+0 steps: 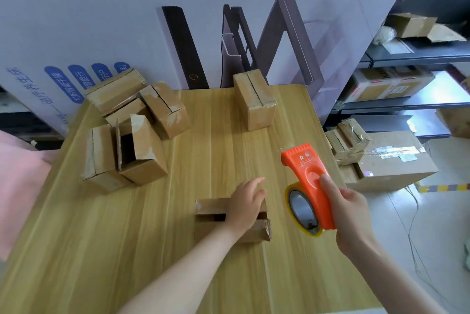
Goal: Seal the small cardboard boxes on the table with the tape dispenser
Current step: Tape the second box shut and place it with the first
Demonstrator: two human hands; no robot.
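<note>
A small cardboard box [212, 212] lies on the wooden table [178, 250] near the front middle, its top flaps not quite closed. My left hand [245, 205] rests flat on its top, fingers spread. My right hand [349, 214] grips an orange tape dispenser [309, 181] with a roll of clear tape, held in the air just right of the box, its toothed end pointing away from me. Several more small boxes [134, 130] are piled at the table's far left, one of them open. Another box [255, 100] stands alone at the far middle.
Large white cartons [101, 21] stand behind the table. A pink cloth [17, 186] lies at the left edge. Right of the table are taped small boxes [348, 143] on a big carton [391, 161], metal shelving [412, 54] and loose cables on the floor.
</note>
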